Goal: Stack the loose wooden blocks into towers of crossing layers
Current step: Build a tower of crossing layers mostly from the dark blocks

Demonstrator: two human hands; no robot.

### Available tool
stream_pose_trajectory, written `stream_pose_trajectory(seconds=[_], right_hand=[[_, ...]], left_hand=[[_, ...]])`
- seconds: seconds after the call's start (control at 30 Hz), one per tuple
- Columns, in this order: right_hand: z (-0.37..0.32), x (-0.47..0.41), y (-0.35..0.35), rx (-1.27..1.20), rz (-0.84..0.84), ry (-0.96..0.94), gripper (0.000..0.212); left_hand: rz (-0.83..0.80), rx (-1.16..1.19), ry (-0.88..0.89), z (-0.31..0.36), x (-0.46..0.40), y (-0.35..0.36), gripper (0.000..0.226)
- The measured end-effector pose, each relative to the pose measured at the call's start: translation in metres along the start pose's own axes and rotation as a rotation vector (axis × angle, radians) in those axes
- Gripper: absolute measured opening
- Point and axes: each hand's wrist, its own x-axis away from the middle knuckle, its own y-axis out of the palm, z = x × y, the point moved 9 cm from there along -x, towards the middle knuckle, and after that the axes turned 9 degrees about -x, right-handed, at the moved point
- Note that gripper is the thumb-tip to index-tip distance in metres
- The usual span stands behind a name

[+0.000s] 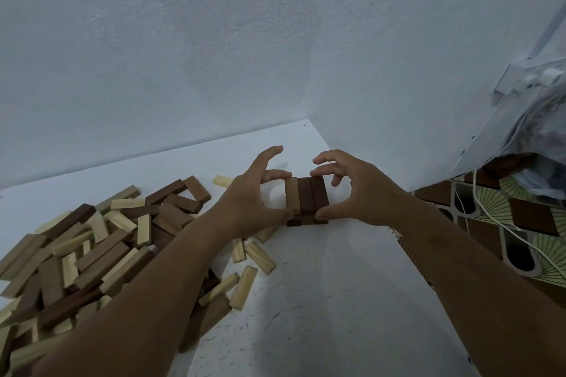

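Observation:
A low tower (307,199) of wooden blocks stands on the white board (337,300). Its top layer is three blocks side by side, one light brown and two dark, lying across a lower layer. My left hand (254,199) pinches the tower's left side between thumb and fingers. My right hand (352,190) pinches the right side, thumb at the near corner, fingers curled over the far edge. A big pile of loose blocks (92,254), pale, mid-brown and dark, lies at the left under my left forearm.
A few pale blocks (257,257) lie scattered near the tower's front left, one pale block (223,180) behind. The board meets a grey wall at the back. To the right are a patterned mat (505,239), white cables and a plastic bag (533,131).

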Motion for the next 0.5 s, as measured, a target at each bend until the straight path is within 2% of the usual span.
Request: stream_pose_trajectory(seconds=[0.5], right_hand=[[0.0039,-0.0004,0.0003,0.023,0.020,-0.024,0.087]], left_hand=[[0.007,0.005,0.012,-0.0008,-0.0001,0.0014,0.105]])
